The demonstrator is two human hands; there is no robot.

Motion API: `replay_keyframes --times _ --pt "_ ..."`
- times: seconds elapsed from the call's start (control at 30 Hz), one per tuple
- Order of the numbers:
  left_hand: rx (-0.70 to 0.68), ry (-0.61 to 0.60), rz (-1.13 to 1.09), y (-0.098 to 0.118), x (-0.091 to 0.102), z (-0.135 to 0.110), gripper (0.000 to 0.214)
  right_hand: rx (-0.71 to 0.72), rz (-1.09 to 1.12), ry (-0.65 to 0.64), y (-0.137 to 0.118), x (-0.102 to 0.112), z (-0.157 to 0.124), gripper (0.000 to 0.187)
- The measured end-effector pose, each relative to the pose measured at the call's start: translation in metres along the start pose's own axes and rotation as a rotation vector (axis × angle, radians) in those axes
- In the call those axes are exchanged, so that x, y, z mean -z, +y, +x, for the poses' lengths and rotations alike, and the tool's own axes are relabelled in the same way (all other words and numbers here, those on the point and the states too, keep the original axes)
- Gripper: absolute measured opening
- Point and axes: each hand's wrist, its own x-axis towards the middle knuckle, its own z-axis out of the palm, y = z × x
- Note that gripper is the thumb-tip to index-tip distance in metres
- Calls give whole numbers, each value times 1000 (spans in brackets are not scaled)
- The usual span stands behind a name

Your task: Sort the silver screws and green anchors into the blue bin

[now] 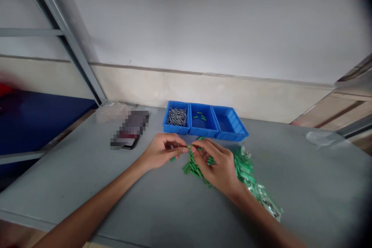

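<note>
Over the grey table, my left hand [161, 150] and my right hand [219, 164] meet fingertip to fingertip. Between them is a small green plastic wall plug [188, 147], pinched from both sides and partly hidden by the fingers. A heap of loose green wall plugs [194, 166] lies below and behind my right hand, which covers part of it. One single green plug [173, 159] rests under my left hand. Beyond the hands, the joined blue bins stand in a row: the left bin [176, 128] holds metal screws [177, 116], the middle bin [203, 131] several green plugs.
The right-hand blue bin [231, 135] ends the row near the wall. Clear bags of green plugs and metal pieces [247, 170] lie right of the heap. A phone [132, 142] lies at left, partly blurred out, beside clear plastic [112, 111]. A metal frame post [72, 42] rises at left.
</note>
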Motion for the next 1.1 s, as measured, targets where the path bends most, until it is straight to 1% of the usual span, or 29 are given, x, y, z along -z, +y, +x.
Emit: replay_keyframes --times 0.37,0.47,0.57,0.63,0.73,0.8,0.87,0.93,0.97,1.03,1.1 --pt "-37 -30 149 -6 1 -2 12 27 5 -11 -1 -3 -2 16" --pt "-30 -40 198 -5 0 -2 16 6 27 -46 -3 -3 0 14" --pt "-61 -58 299 0 2 -3 16 -30 62 -66 -11 4 4 13" --pt "-94 -80 393 4 6 -4 17 -19 33 8 -17 13 9 15" --pt "-105 -78 605 9 16 -4 21 -11 -89 198 -16 25 20 19" --pt "-73 -75 794 11 21 -5 20 -91 -108 269 -5 28 29 18" --pt "-30 -96 950 12 23 -6 22 -237 -38 243 13 26 35 17" --pt "10 -141 1028 13 23 -7 25 -384 34 184 29 24 36 28" --pt "29 -168 1039 12 22 -7 25 -420 47 171 34 23 34 32" --pt "58 -213 1031 12 20 -8 22 -425 62 164 38 23 27 31" --pt "69 -237 1016 10 20 -9 18 -397 68 169 34 25 21 23"
